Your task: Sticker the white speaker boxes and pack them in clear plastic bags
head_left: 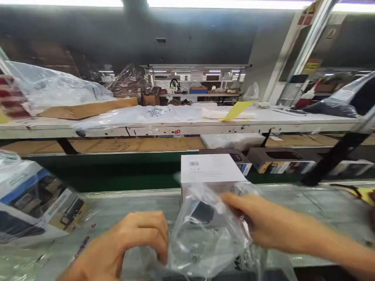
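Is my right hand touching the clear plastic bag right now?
Touching: the head view shows your right hand gripping the clear plastic bag by its right side, with film bunched against the hand.

Bright strip lights (228, 4) glow above a dark panel (205, 39) and white shelf (152, 131).

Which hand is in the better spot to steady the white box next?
Probably the right hand: it is close to the white box, at the upper right of the clear plastic bag. The left hand is lower in view, by the bag's left edge, and looks farther from the box.
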A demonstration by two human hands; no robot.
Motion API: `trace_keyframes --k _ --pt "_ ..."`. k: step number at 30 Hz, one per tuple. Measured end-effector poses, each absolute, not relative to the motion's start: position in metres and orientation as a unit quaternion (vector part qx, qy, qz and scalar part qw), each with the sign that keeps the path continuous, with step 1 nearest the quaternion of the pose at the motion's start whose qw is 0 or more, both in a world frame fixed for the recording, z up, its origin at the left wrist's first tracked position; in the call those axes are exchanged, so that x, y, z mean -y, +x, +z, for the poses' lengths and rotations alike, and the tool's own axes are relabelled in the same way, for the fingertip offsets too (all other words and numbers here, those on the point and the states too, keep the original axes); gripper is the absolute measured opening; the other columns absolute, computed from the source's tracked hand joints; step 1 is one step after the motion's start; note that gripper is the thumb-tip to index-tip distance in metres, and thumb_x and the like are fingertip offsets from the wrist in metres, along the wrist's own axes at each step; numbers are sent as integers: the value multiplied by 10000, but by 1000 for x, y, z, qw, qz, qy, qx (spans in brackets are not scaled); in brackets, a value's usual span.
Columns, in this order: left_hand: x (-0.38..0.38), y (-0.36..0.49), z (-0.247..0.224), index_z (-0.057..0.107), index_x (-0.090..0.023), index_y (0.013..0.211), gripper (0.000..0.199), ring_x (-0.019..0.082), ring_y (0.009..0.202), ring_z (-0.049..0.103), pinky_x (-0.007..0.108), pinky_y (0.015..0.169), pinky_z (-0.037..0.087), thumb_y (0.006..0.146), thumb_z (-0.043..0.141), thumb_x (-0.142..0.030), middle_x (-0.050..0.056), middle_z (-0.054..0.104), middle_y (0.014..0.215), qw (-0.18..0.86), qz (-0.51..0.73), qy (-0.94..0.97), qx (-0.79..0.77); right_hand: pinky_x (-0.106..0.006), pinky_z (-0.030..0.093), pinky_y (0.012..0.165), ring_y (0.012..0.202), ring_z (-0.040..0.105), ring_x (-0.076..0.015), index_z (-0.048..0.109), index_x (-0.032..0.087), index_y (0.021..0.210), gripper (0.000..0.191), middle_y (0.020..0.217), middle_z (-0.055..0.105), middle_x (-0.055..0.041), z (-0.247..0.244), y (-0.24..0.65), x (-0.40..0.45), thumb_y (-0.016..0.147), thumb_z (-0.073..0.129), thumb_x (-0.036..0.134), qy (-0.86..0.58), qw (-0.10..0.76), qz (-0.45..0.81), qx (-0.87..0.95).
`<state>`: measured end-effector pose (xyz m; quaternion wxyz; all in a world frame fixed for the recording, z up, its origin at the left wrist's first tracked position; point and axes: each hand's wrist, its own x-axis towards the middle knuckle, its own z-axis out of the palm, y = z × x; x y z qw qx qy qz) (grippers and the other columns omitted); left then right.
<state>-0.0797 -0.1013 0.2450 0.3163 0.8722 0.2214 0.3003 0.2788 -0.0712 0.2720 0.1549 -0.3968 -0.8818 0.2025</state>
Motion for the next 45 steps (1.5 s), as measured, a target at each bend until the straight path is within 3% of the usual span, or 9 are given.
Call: trace_keyframes --k 2,8,11,16,22,26,31,39,45 --pt "94 -77 207 807 -334 1069 234 258 855 769 320 773 622 843 835 -279 58 793 974 218 389 841 -305 -248 479 630 723 677 -181 683 223 830 129 770 726 0 226 291 86 801 636 105 -459 168 254 834" --pt "74 -56 131 833 -301 1118 355 263 793 770 295 628 574 842 821 -523 88 805 1081 160 371 743 -533 -311 566 782 841 665 -195 555 229 905 142 900 660 -20 145 303 128 811 659 205 -534 312 346 706" --pt "73 -54 135 769 -251 786 274 220 652 686 272 589 514 886 771 -506 30 738 730 266 324 735 -533 -410 574 1033 1167 671 -284 674 227 1120 382 1257 671 -104 154 321 130 811 824 394 -529 222 329 751" --pt "74 -42 168 773 -252 888 13 216 846 739 272 759 565 898 766 -257 47 783 922 323 447 730 -404 -431 594 953 1065 696 -277 781 315 1271 385 1173 669 -108 209 354 111 964 710 537 -511 239 161 810" --pt "72 -6 193 859 -271 1009 322 228 917 790 313 857 597 952 613 -71 76 831 996 408 351 813 -224 -453 468 1154 1293 609 -308 592 310 1518 655 1346 681 -112 256 307 86 928 772 529 -301 204 103 926" --pt "70 -3 186 866 -263 988 116 215 747 786 276 726 596 921 778 -228 54 839 862 406 355 791 -287 -330 487 864 915 631 -201 711 229 1043 100 922 713 -29 257 288 60 1004 695 320 -271 91 161 944" --pt "71 -19 168 754 -216 643 237 106 441 520 214 432 366 764 929 -318 -8 676 565 372 416 731 -392 -263 346 613 681 510 -149 570 224 833 339 760 607 26 259 309 46 905 797 465 -430 86 223 871" --pt "63 -34 148 798 -231 744 163 242 882 744 332 771 618 772 930 -325 79 770 907 495 564 555 -359 -258 387 604 632 532 -138 624 212 769 445 684 629 15 258 322 52 1041 578 562 -437 145 322 828" --pt "66 -21 126 667 -177 639 414 99 443 481 189 418 375 565 998 -414 -28 554 531 559 556 407 -461 -261 493 664 694 685 -153 791 230 856 369 770 754 -23 243 332 52 1063 591 460 -394 220 283 846"
